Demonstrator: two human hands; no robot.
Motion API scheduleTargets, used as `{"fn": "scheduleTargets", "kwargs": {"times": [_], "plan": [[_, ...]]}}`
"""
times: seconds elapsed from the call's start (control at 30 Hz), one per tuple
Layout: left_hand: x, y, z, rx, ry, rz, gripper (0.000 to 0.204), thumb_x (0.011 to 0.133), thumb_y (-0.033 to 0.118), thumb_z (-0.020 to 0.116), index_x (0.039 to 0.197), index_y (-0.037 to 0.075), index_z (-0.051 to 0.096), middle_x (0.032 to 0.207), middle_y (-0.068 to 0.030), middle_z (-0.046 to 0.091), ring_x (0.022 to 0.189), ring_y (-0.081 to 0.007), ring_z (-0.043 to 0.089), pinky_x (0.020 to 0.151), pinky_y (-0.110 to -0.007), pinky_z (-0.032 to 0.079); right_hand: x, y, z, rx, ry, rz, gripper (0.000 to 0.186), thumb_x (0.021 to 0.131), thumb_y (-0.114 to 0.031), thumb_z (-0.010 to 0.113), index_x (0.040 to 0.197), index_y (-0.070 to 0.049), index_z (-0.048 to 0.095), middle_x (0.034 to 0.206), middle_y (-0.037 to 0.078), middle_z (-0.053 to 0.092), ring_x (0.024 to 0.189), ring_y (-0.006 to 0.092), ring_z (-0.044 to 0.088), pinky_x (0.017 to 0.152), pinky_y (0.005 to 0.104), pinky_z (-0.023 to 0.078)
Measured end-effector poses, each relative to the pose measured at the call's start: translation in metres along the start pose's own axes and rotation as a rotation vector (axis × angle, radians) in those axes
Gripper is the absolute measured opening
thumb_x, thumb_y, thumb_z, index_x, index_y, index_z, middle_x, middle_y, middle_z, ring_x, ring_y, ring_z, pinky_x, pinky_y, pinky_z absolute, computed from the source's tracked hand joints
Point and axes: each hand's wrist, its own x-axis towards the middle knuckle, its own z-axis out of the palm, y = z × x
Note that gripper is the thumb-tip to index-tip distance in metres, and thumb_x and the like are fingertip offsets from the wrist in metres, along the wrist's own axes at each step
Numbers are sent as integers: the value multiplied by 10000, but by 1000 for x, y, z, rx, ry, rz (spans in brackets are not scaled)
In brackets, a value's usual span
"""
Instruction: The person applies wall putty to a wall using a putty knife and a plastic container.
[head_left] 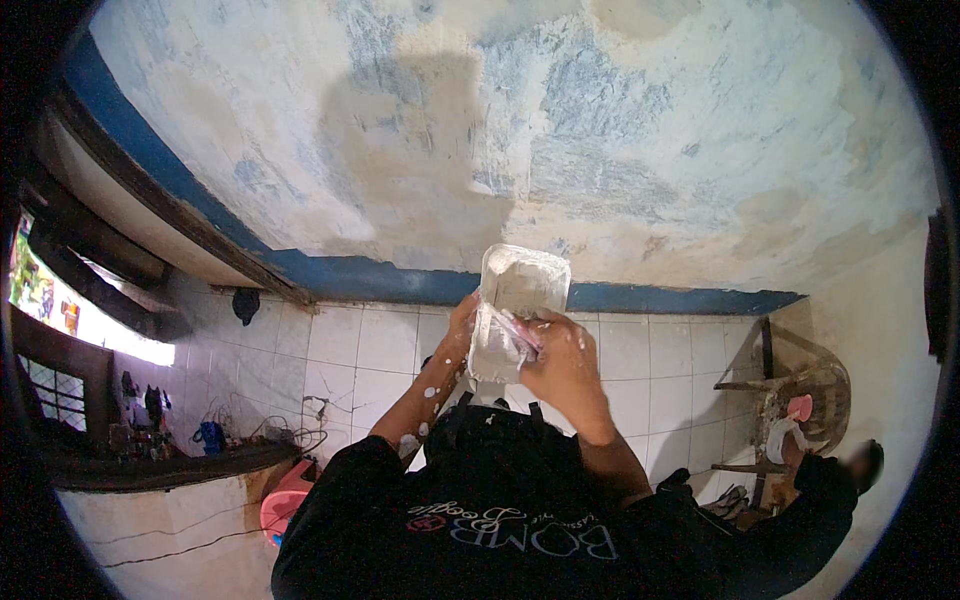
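Note:
A rectangular pale tub [541, 278] smeared with white paste is tilted in front of my chest. My left hand [464, 318] is closed on its left side, the fingers partly hidden behind it. My right hand [562, 362] is closed around a pinkish, paste-smeared scraper-like tool [522, 338], which reaches into the near part of the tub. White spots dot my left forearm. Just beyond the tub rises a wall [420, 150] with patchy white and beige coating over blue, edged below by a blue band [375, 281].
To the right, another person's dark-sleeved arm [775, 515] reaches toward a worn chair [835, 385] bearing a pink object [800, 407] and something whitish. At left, a dark ledge [170, 472] carries clutter and cables. A pink plastic item [287, 500] stands below it. White tiles [645, 350] cover the floor.

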Motion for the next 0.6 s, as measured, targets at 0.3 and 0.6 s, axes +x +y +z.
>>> {"fn": "scheduleTargets", "kwargs": {"times": [0.3, 0.6], "plan": [[2, 0, -28, -99, 110, 37, 682, 811, 518, 524, 1234, -13, 453, 1142, -179, 555, 1005, -284, 575, 877, -407, 478, 12, 29, -5, 283, 214, 222, 136, 639, 1, 544, 763, 45, 582, 718, 228, 572, 669, 405, 564, 580, 438, 431], [-18, 25, 27, 236, 101, -27, 802, 703, 426, 632, 1297, -33, 348, 1176, -178, 518, 1060, -282, 538, 921, -380, 436, 16, 34, 3, 154, 366, 183, 124, 638, 20, 541, 757, 37, 574, 711, 214, 576, 653, 387, 563, 585, 436, 435]]}}
